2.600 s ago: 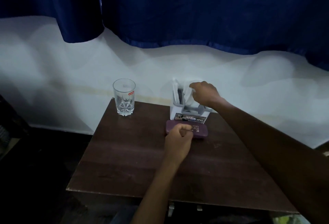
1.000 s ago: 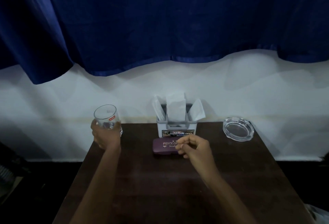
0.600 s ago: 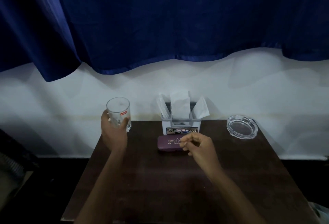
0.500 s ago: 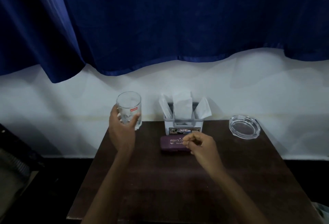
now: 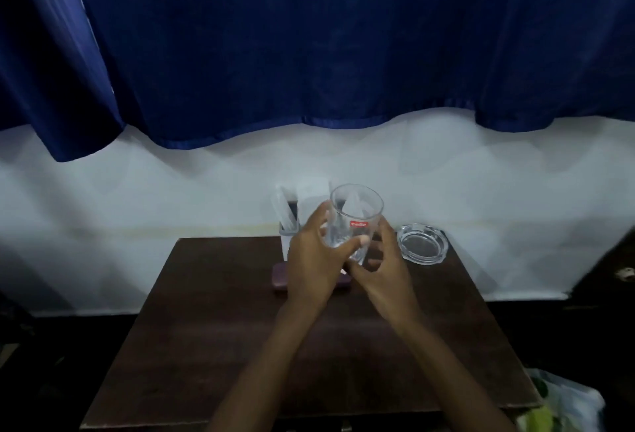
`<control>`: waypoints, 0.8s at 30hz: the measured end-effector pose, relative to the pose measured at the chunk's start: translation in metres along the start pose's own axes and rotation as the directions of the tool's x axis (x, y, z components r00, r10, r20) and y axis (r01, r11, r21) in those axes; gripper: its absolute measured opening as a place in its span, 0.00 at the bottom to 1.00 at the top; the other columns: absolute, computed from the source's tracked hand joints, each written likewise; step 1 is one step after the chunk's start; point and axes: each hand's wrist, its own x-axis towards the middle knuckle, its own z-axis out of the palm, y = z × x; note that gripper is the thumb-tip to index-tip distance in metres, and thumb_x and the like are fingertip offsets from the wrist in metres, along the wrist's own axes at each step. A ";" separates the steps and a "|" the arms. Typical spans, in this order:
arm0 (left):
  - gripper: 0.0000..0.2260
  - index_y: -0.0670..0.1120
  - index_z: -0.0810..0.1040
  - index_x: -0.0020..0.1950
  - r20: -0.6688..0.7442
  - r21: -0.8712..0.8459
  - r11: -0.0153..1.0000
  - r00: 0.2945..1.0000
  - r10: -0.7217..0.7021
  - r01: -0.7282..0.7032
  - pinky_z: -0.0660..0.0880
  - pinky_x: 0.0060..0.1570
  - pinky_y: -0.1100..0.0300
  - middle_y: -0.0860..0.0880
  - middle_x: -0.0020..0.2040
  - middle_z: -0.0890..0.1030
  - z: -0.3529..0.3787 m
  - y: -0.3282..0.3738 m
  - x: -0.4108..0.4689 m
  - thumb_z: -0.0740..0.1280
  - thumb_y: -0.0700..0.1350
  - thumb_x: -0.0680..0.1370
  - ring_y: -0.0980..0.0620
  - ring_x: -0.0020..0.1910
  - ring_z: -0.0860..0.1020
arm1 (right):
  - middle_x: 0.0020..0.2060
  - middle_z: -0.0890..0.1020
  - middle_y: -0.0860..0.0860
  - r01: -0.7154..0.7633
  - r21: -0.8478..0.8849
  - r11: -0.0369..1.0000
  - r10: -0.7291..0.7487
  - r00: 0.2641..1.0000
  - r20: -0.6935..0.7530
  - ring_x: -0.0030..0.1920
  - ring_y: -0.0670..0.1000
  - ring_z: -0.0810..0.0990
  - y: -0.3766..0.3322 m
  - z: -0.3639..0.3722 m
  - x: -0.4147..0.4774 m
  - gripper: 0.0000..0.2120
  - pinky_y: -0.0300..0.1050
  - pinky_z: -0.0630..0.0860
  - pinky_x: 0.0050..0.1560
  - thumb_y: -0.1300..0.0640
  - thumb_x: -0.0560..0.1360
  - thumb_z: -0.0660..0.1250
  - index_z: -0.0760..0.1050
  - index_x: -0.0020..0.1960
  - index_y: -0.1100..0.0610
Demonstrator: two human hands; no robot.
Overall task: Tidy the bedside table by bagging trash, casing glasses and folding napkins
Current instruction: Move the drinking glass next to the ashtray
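- 1 drinking glass [image 5: 355,218]: clear, red label facing you, near upright w/ a slight tilt. It's lifted off the table [image 5: 206,328], in front of the napkin holder.
- Your L hand [image 5: 314,259] grips the glass. Thumb wraps across the front below the label, fingers curl round the far left side.
- Your R hand [image 5: 381,268] sits just beside the glass's right side & base, fingers bent, thumb pointing toward the L hand. Can't tell if it touches the glass or only cups near it.
- 1 napkin holder [image 5: 288,242]: white/grey, at the table's back edge by the wall. Only its left part shows; the rest is behind hand & glass.
- Napkins [image 5: 311,192]: white, standing up out of the holder. 2 show left of the glass, 1 more is seen through it. All blurred, so the count is approx.
- 1 glasses case [image 5: 279,279]: purple, lying flat on the table just in front of the holder. Mostly hidden under both hands; only the left end & a sliver between the wrists show.
- 1 ashtray [image 5: 422,242]: clear glass, back right of the table, near the R hand but apart from it.
- 1 plastic bag [image 5: 563,404]: white w/ green, blurred, low beside the table's front right corner. Contents unreadable.
- Bkgd: 1 blue curtain [image 5: 309,36] hanging over a white wall [image 5: 137,191].
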 end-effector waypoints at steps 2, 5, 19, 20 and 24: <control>0.32 0.51 0.73 0.66 0.041 -0.019 1.000 0.999 -0.016 0.017 0.79 0.55 0.53 0.50 0.60 0.80 0.014 0.003 -0.008 0.78 0.49 0.64 0.54 0.58 0.79 | 0.65 0.74 0.50 0.000 -0.017 1.000 -0.001 0.999 -0.050 0.63 0.51 0.75 0.001 -0.010 -0.001 0.39 0.54 0.76 0.59 0.46 0.61 0.69 0.61 0.70 0.46; 0.31 0.50 0.72 0.66 0.089 -0.061 0.998 0.996 -0.019 0.024 0.77 0.54 0.61 0.58 0.54 0.80 0.030 0.006 -0.014 0.77 0.44 0.65 0.56 0.54 0.79 | 0.59 0.78 0.49 0.000 -0.031 1.000 -0.003 0.994 -0.106 0.58 0.51 0.78 0.002 -0.026 -0.001 0.31 0.51 0.78 0.55 0.58 0.66 0.72 0.63 0.63 0.41; 0.06 0.52 0.80 0.50 0.318 0.031 1.000 0.948 -0.008 -0.002 0.75 0.57 0.57 0.53 0.50 0.82 0.034 -0.017 0.004 0.64 0.45 0.78 0.56 0.51 0.80 | 0.63 0.75 0.56 -0.148 -0.192 0.970 0.030 0.859 -0.510 0.64 0.58 0.73 0.058 -0.061 0.063 0.35 0.53 0.72 0.62 0.59 0.65 0.75 0.65 0.68 0.58; 0.07 0.53 0.79 0.49 0.329 0.038 0.999 0.944 0.000 -0.014 0.75 0.55 0.59 0.54 0.48 0.82 0.034 -0.019 0.005 0.62 0.44 0.78 0.56 0.51 0.80 | 0.64 0.74 0.56 -0.157 -0.195 0.968 0.031 0.849 -0.528 0.64 0.58 0.72 0.061 -0.063 0.070 0.35 0.53 0.72 0.62 0.59 0.65 0.75 0.64 0.68 0.58; 0.09 0.58 0.77 0.45 0.376 0.104 0.993 0.927 0.004 -0.047 0.73 0.49 0.66 0.60 0.44 0.81 0.030 -0.033 0.012 0.61 0.44 0.79 0.60 0.48 0.79 | 0.65 0.73 0.56 -0.190 -0.189 0.963 0.058 0.835 -0.547 0.66 0.58 0.71 0.072 -0.065 0.091 0.35 0.53 0.71 0.61 0.58 0.66 0.75 0.63 0.69 0.58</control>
